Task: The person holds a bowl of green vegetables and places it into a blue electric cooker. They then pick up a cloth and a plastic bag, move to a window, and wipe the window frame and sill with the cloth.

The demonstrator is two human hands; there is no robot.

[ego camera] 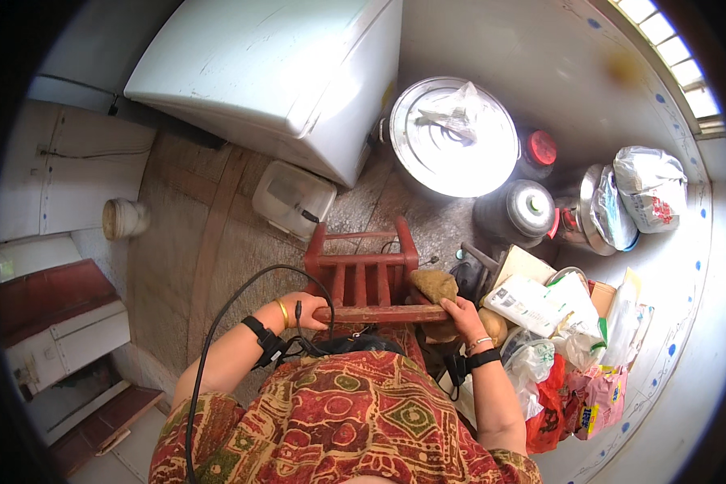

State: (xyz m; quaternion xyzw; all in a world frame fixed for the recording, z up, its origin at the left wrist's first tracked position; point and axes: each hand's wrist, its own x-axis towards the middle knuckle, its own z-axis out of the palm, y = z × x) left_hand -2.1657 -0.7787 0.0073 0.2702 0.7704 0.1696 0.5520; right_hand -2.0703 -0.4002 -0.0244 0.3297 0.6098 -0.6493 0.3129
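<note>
A red wooden chair (pixel 381 313) with a slatted frame stands before me, its top rail close to my body. My left hand (pixel 302 311) grips the left end of that rail; a black cable (pixel 218 314) loops past it. At the rail's right end, my right hand (pixel 463 317) is closed around the wood. A brown cloth-like thing (pixel 434 284) lies against the chair beside my right fingers; what it is exactly, I cannot tell. Both wrists bear black straps.
Ahead are a white appliance (pixel 230 54), a plastic tub (pixel 293 199) on the floor and a large lidded metal pot (pixel 411 145). Rightward stand a grey lidded pot (pixel 508 212), a red-lidded jar (pixel 542 148) and piled plastic bags (pixel 547 399). A pale pipe-like container (pixel 121 219) is at left.
</note>
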